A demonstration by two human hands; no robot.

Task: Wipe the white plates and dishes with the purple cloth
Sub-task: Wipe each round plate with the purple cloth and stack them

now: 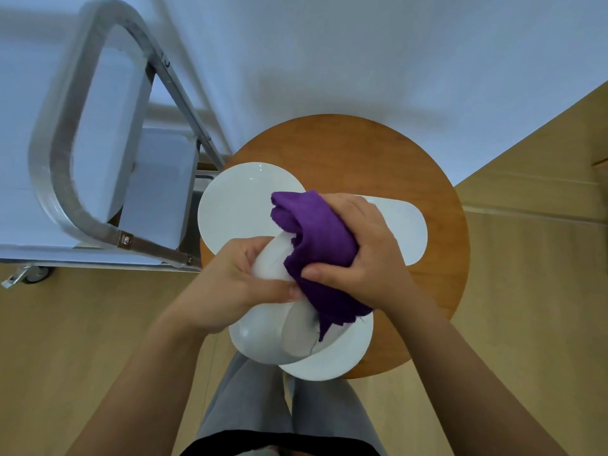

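My left hand grips a small white dish, held above the round wooden table. My right hand clutches the bunched purple cloth and presses it against that dish. Below my hands a white bowl sits on a round white plate at the table's near edge. A larger round white plate lies at the left of the table. An oblong white dish lies at the right, partly hidden by my right hand.
A metal-framed trolley with white trays stands to the left, close to the table's edge. A white wall rises behind the table. Wooden floor surrounds it. My grey trousers show below the table.
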